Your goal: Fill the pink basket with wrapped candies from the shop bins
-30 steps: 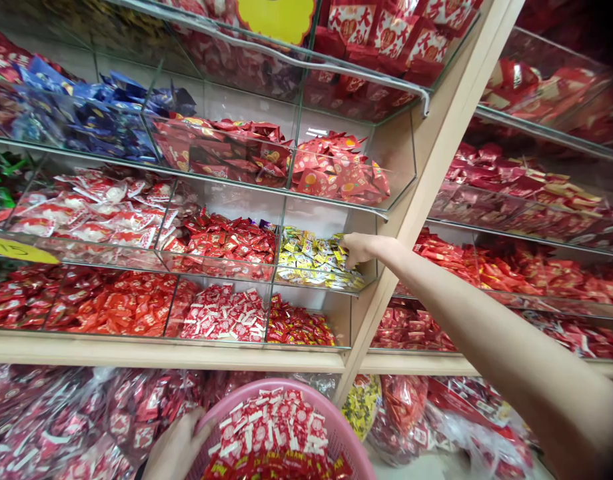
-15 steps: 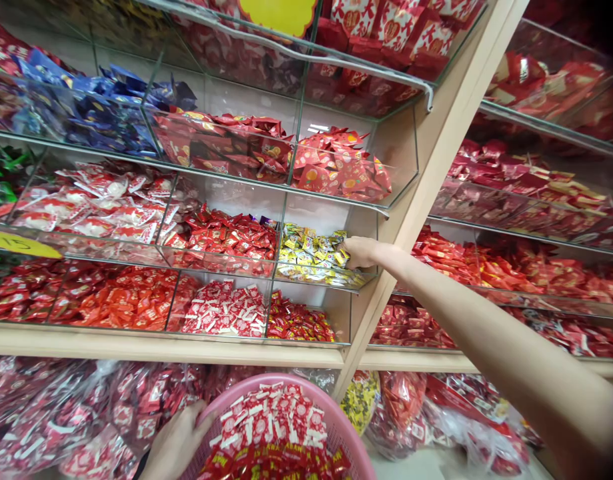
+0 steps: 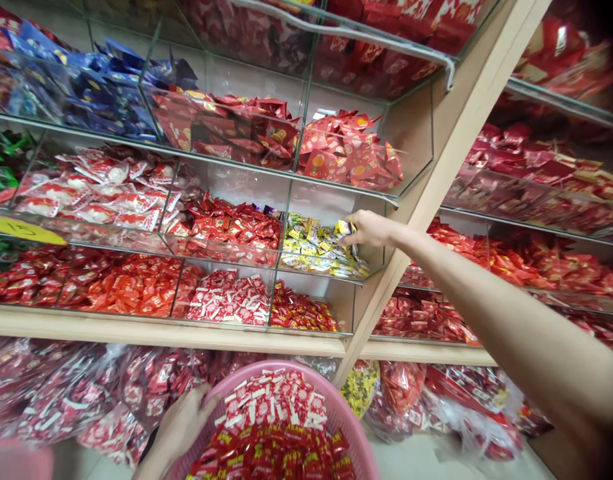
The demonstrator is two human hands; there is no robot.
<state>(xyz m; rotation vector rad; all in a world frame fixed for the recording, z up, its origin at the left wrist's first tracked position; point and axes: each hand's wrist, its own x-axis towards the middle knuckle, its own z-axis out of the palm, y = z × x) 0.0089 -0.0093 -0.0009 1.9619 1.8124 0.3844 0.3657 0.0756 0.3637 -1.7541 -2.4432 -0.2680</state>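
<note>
Your hands are well apart: the left hand (image 3: pixel 184 423) at the lower middle of the frame, the right hand (image 3: pixel 371 229) right of centre. Nearest you, the left is clamped on the left rim of a pink basket (image 3: pixel 357 427), thumb over the edge; its other fingers are partly hidden. A dark band (image 3: pixel 149 445) rings that wrist. Inside the basket, red sweets (image 3: pixel 276 455) with yellow lettering fill the near part, and red-and-white sweets (image 3: pixel 274 400) lie behind them.

A pink tub (image 3: pixel 19 461) shows at the lower left corner, on the pale floor (image 3: pixel 411 460). Bagged sweets (image 3: pixel 61 393) sit left of the basket, and a yellow bag (image 3: pixel 361 387) just right of it, under the shelf board (image 3: pixel 161 333).

Farther off, your right arm crosses a wooden post (image 3: pixel 466 140) from the lower right. Your right thumb and fingers are pinched on a yellow packet (image 3: pixel 343 227), just above the yellow sweets (image 3: pixel 316 245) in their clear bin; you cannot tell whether more packets are in the palm. Left of that bin are red packets (image 3: pixel 236 223); blue packets (image 3: pixel 91 87) fill the upper left.
</note>
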